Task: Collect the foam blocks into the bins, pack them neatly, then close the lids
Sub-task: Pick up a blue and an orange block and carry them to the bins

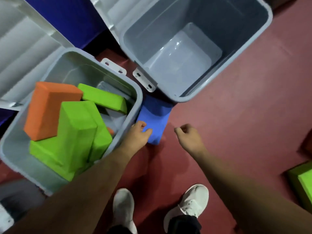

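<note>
Left grip [141,132] is pinching the blue block [155,115] on the floor [236,115] between the bins, right grip [186,135] hanging empty; left bin [138,98] is holding jumbled blocks [76,124], right bin [244,31] nothing, lids [25,48] open, so much work is likely remaining.
</note>
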`<state>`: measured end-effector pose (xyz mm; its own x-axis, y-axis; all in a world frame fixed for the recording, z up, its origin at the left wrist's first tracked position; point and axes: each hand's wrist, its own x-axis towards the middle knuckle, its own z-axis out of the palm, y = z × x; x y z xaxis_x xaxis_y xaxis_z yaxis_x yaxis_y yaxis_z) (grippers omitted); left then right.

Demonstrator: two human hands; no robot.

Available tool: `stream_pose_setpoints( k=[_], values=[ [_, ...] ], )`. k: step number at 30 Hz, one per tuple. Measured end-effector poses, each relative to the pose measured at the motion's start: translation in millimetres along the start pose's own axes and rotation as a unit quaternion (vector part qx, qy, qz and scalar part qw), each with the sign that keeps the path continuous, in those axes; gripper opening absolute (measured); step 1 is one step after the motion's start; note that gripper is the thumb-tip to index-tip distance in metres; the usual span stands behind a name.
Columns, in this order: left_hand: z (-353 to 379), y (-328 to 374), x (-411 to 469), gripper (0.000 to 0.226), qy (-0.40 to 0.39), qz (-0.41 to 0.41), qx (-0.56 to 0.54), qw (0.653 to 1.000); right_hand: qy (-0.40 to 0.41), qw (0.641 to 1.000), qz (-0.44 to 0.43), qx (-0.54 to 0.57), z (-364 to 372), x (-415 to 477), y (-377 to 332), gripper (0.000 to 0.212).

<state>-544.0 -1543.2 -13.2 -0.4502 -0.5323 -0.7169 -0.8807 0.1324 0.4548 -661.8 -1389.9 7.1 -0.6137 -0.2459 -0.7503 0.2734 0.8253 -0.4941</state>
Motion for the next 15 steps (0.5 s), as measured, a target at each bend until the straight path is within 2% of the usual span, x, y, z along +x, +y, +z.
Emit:
stream_pose_setpoints(
  k=[4, 6, 8, 10, 12, 15],
  values=[
    [48, -34, 63, 0.064, 0.031, -0.061, 0.012, 0.998, -0.036, 0.999, 0.005, -0.040, 52, 66, 48, 0.041],
    [65, -66, 101, 0.089, 0.065, -0.081, 0.008, 0.995, -0.057, 0.997, -0.005, -0.053, 79, 93, 64, 0.045],
    [80, -97, 134, 0.105, 0.082, -0.092, 0.000, 0.992, -0.087, 0.996, -0.011, -0.021, 104, 116, 74, 0.042],
    [82, -97, 138, 0.096, 0.086, -0.105, -0.012, 0.991, -0.098, 0.993, 0.006, 0.070, 125, 133, 79, 0.033],
    [81, -95, 137, 0.073, 0.095, -0.118, 0.008, 0.988, -0.076, 0.982, 0.032, 0.168, 137, 139, 83, 0.020],
    [76, -88, 115, 0.067, 0.110, -0.095, -0.005, 0.989, -0.005, 0.969, 0.044, 0.242, 131, 119, 91, 0.030]
  ],
)
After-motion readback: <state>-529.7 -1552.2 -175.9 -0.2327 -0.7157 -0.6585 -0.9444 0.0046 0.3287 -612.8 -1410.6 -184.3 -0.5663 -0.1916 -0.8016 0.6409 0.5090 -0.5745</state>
